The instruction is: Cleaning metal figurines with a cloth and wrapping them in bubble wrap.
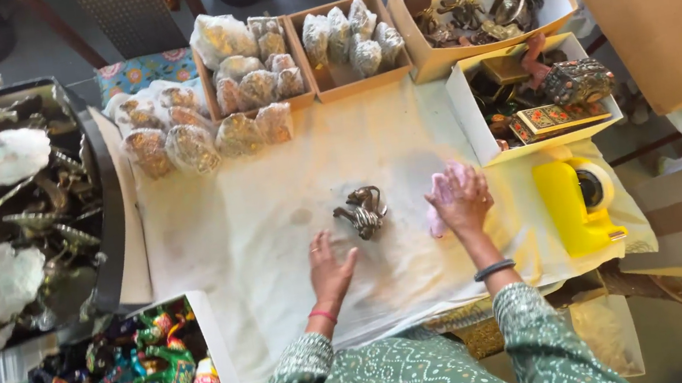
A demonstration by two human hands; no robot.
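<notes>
Brass-toned and dark with tarnish, the small metal figurine (362, 211) lies on the cream cloth (231, 233) covering the worktop, just ahead of your left hand (330, 271) and just to the left of your right hand (460, 201), touching neither. Your left hand rests flat, fingers spread wide, holding nothing. Your right hand is curled down over a pink rag (440, 200), pressing it against the cloth. Judging by its look, the figurine will be rigid, fairly heavy for its size, with thin curling parts that could snag or bend; the thicker body in the middle seems the safest place to take hold. It should not be slippery, though the tarnish may smudge. Beyond your right hand sits a white box (474, 124) of ornate trinkets; to its right stands a yellow tape dispenser (569, 204). Farther ahead of both hands, shallow cardboard trays (309, 94) hold pieces wrapped in clear bags. Near your left elbow an open box (223, 350) holds brightly painted items; a dark bin (109, 215) of metal pieces lies farther to the left.
</notes>
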